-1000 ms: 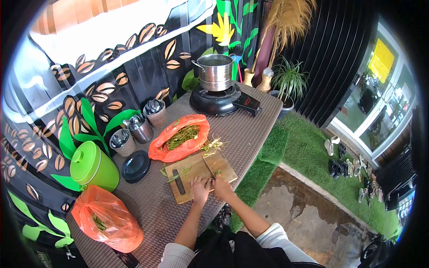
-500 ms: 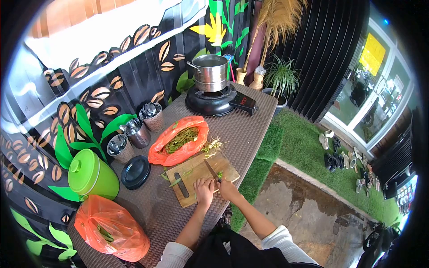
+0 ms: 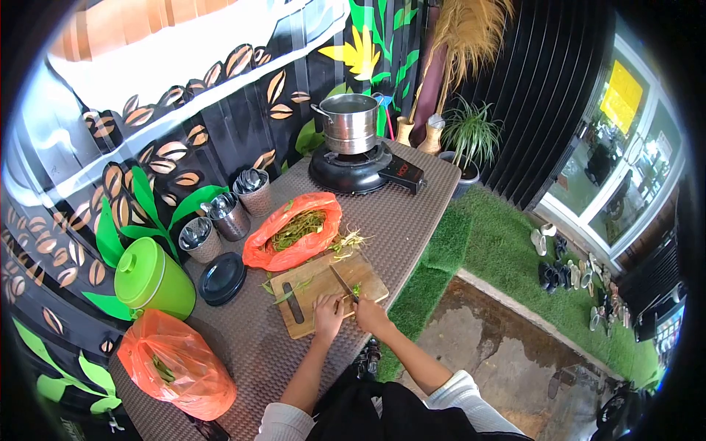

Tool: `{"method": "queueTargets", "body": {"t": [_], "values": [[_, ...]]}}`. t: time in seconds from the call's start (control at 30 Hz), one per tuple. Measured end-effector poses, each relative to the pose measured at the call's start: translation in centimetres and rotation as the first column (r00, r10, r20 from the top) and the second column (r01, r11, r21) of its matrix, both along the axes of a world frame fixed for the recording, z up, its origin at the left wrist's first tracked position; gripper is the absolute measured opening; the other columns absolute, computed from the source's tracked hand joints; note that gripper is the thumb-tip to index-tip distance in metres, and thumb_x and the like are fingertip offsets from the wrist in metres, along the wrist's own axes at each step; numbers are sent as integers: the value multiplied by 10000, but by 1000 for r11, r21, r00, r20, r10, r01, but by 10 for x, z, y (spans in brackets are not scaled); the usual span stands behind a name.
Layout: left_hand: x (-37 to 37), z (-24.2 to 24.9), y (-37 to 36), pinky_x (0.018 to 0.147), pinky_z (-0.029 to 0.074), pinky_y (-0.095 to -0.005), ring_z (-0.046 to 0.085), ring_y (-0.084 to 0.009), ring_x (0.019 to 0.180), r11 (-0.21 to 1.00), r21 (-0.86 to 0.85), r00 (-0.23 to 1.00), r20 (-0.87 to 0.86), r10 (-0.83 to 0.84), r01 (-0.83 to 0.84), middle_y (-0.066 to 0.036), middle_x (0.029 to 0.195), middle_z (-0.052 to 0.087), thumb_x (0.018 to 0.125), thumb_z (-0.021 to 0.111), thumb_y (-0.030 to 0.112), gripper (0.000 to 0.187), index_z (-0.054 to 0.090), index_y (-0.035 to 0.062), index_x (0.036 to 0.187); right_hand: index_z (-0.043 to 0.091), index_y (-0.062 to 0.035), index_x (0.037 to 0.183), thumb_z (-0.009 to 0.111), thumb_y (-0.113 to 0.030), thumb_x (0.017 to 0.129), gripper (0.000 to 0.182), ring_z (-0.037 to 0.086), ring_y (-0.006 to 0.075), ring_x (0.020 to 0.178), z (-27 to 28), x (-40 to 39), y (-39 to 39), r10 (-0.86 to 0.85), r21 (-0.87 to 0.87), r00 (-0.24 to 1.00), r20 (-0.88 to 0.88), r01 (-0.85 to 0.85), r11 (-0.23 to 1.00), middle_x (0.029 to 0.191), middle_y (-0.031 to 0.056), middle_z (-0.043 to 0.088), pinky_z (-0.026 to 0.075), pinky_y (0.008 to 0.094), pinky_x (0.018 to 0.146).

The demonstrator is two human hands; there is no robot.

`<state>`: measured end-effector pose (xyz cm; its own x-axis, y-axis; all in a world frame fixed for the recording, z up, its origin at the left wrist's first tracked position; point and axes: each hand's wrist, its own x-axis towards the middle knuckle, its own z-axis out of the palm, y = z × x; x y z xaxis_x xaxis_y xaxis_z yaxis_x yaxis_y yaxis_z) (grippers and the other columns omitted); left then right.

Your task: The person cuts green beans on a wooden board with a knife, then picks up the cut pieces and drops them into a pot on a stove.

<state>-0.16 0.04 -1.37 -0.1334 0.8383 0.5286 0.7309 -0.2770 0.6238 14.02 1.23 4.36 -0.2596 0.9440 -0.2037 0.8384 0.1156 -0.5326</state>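
On the wooden cutting board (image 3: 373, 285), my right hand (image 3: 372, 316) grips a knife (image 3: 340, 279), its blade angled toward the back left. Small cut green pieces (image 3: 356, 289) lie beside the blade. Just left of the knife, my left hand (image 3: 328, 314) rests on the board with its fingers bent together; what is under them is hidden. A few green stems and leaves (image 3: 296, 289) lie near the board's handle slot. Behind the board stands an open orange plastic bag (image 3: 257, 253) filled with green stems (image 3: 298, 230). Pale trimmed ends (image 3: 350, 241) lie at its right.
A steel pot (image 3: 350, 125) sits on a black portable stove (image 3: 353, 173) at the table's far end. Cutlery cups (image 3: 234, 218), a black lid (image 3: 222, 279), a green lidded container (image 3: 158, 283) and a tied orange bag (image 3: 180, 375) line the left side. Shoes (image 3: 562, 275) lie on artificial grass.
My left hand has shifted slightly left, away from my right hand. The knife has moved a little leftward on the board. The whole view has also shifted slightly.
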Motion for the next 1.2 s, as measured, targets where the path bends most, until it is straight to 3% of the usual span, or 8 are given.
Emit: {"method": "queueTargets", "body": {"t": [0.17, 0.27, 0.43, 0.67, 0.73, 0.87, 1.07, 1.2], "values": [[1, 1, -3, 810, 401, -372, 555, -230, 757, 998, -63, 996, 90, -1, 6, -42, 837, 628, 805, 642, 89, 192, 614, 66, 993, 450, 47, 1077, 448, -270, 950, 341, 628, 468, 883, 7, 2, -15, -8, -27, 1000, 3, 8, 1000, 917, 305, 634, 515, 530, 751], [3, 5, -5, 826, 389, -397, 570, -261, 878, 993, -117, 991, 132, 9, 7, -52, 877, 637, 811, 633, 88, 148, 591, 71, 952, 436, 22, 1061, 482, -266, 938, 316, 655, 423, 879, -3, -9, -26, -43, -18, 995, 92, 45, 999, 923, 266, 656, 534, 484, 756], [4, 10, -7, 789, 388, -383, 568, -264, 815, 992, -123, 993, 118, 15, 0, -74, 822, 608, 812, 635, 89, 142, 565, 70, 935, 450, 20, 1053, 480, -242, 934, 290, 653, 432, 868, -9, -19, -15, -113, 0, 993, 38, 113, 994, 907, 274, 655, 532, 490, 757], [1, 4, -6, 768, 395, -379, 562, -271, 795, 999, -53, 998, 70, 1, 2, -78, 814, 593, 805, 642, 85, 148, 553, 66, 922, 438, 53, 1106, 451, -287, 954, 373, 616, 479, 903, -12, -6, -14, -23, 29, 999, -47, 25, 999, 948, 324, 620, 510, 524, 765], [3, 5, -6, 777, 405, -380, 534, -246, 710, 998, -61, 992, 124, 5, 3, -85, 807, 587, 804, 652, 90, 155, 562, 46, 922, 449, 18, 1070, 456, -276, 951, 318, 637, 428, 940, 7, -14, -29, -96, -96, 993, 70, 103, 990, 1018, 298, 624, 511, 516, 795], [0, 3, -6, 795, 391, -389, 562, -279, 826, 992, -122, 995, 98, -13, 25, -86, 853, 597, 812, 636, 98, 144, 554, 63, 925, 438, 15, 1079, 455, -292, 955, 331, 641, 428, 925, -12, -21, -11, -115, -84, 993, 20, 116, 990, 974, 299, 634, 511, 526, 782], [0, 1, -5, 797, 392, -389, 562, -284, 820, 993, -119, 992, 125, -3, 18, -90, 862, 600, 801, 651, 100, 138, 568, 63, 906, 426, 34, 1131, 450, -305, 956, 383, 631, 460, 865, -17, -4, 1, 11, 10, 996, -94, -11, 1000, 887, 317, 626, 504, 540, 759], [-2, 0, -6, 783, 409, -396, 564, -283, 810, 987, -161, 985, 174, 17, 12, -90, 840, 603, 784, 665, 82, 126, 581, 65, 876, 427, 26, 1129, 439, -306, 960, 373, 627, 466, 875, -20, -20, -21, -83, -18, 996, 12, 83, 996, 899, 325, 621, 504, 542, 753]]}}
